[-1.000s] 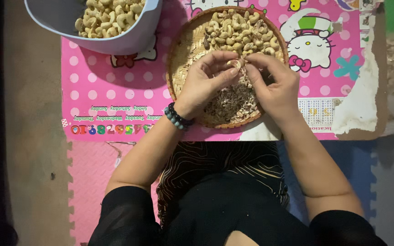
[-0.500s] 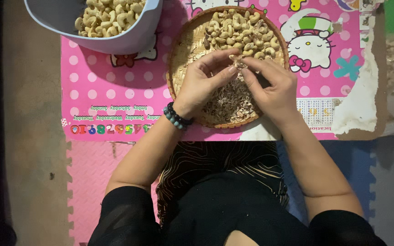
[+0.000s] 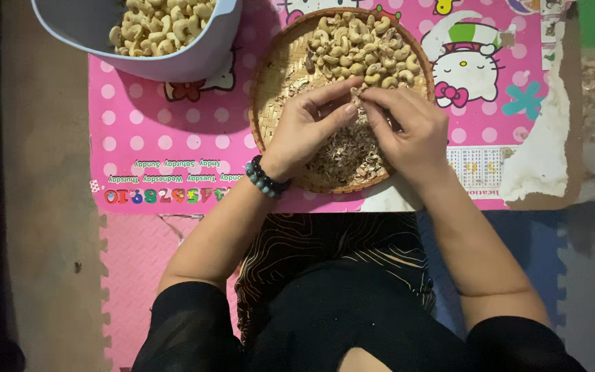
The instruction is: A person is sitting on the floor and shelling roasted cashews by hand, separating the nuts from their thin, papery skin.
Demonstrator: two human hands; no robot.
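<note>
Left hand (image 3: 308, 127) and right hand (image 3: 408, 131) met fingertip to fingertip, pinching 1 cashew nut (image 3: 358, 93) above the round woven tray (image 3: 270, 96) of papery husks (image 3: 346, 155).

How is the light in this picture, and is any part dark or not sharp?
Head view: light falls mainly on the pink table; the bowl of cashews casts a soft shadow there; the left edge is nearly black; the left hand and right hand are sharp enough, and the small piece between the fingertips is hard to make out.
</note>
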